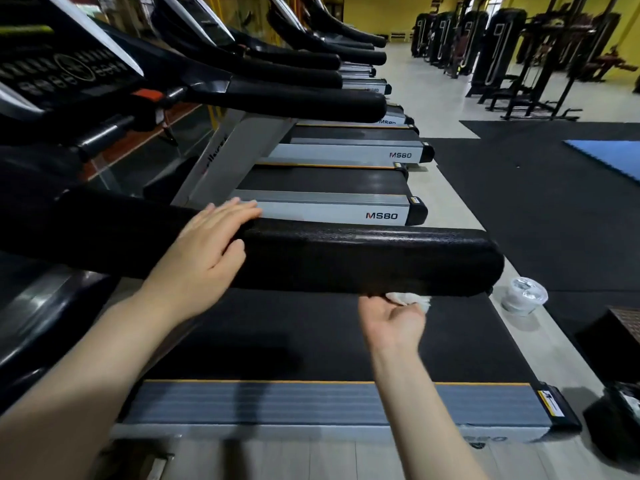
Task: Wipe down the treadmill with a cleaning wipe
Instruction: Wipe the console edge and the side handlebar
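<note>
Pressing a crumpled white cleaning wipe (408, 299) up against the underside of the treadmill's black padded handrail (363, 261), my right hand (393, 322) sits palm-up beneath the bar, fingers curled around the wipe, close to the rail's free end at about three o'clock from the middle of my view. Only part of the wipe shows, bunched between my fingers and the foam.

My left hand (204, 251) rests on top of the same handrail, further along it toward nine o'clock, fingers straight and lying close together over the far edge, thumb on the near side; it holds nothing.

Below the rail, toward six o'clock, lies the dark running belt (311, 341), and nearer me the grey side step (311, 403) with an orange line along its edge. The console (52, 71) rises at ten o'clock. Beyond the rail, at twelve o'clock, a row of other treadmills (346, 147) stands side by side, two marked MS80.

On the floor at three o'clock, just past the rail's end, stands a clear plastic tub (524, 295). Black floor mats (554, 209) and a blue mat (609, 155) lie toward two o'clock, with weight machines (502, 46) well beyond at one o'clock.
</note>
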`<control>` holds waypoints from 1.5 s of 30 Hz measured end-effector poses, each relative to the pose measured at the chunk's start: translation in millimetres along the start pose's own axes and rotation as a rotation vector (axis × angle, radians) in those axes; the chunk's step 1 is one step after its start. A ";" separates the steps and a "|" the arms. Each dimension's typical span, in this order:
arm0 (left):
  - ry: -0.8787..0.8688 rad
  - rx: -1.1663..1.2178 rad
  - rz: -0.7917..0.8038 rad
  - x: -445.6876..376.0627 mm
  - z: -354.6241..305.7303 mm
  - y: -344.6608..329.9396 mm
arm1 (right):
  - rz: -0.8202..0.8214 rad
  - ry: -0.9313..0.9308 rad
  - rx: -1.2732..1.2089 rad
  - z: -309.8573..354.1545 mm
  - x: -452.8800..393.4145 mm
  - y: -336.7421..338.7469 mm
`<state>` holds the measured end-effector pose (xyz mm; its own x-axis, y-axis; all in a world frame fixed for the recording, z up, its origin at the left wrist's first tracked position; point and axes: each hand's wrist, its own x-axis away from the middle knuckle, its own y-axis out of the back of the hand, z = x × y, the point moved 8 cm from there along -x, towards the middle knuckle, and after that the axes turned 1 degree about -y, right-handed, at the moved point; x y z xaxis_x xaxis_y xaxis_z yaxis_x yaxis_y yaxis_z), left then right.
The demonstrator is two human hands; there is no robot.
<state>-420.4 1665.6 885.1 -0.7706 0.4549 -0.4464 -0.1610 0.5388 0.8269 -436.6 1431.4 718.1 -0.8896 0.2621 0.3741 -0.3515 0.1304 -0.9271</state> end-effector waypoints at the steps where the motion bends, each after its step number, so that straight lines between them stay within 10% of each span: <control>1: 0.023 -0.036 -0.024 4.6 13.7 10.9 | -0.037 -0.058 0.031 -32.5 0.5 5.9; 7: 0.106 -0.231 -0.118 36.7 101.4 86.0 | -0.071 -0.253 0.084 -168.9 26.0 8.4; 16: -0.078 -0.266 -0.044 65.1 157.9 128.5 | -0.132 0.108 0.087 -141.1 47.1 21.0; 32: -0.108 -0.267 -0.188 67.9 216.2 163.8 | -0.265 0.524 0.788 -258.8 100.1 -10.0; 39: -0.134 -0.245 -0.190 69.1 219.7 164.2 | -0.254 0.334 1.088 -327.0 113.8 -13.6; 45: -0.110 -0.203 -0.183 71.8 219.9 165.5 | -0.093 -0.029 0.813 -358.1 117.5 -19.9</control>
<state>-366.8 1943.4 914.7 -0.6475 0.4433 -0.6199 -0.4201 0.4711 0.7756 -429.6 1802.0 789.0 -0.8497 0.2584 0.4595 -0.5160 -0.5864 -0.6244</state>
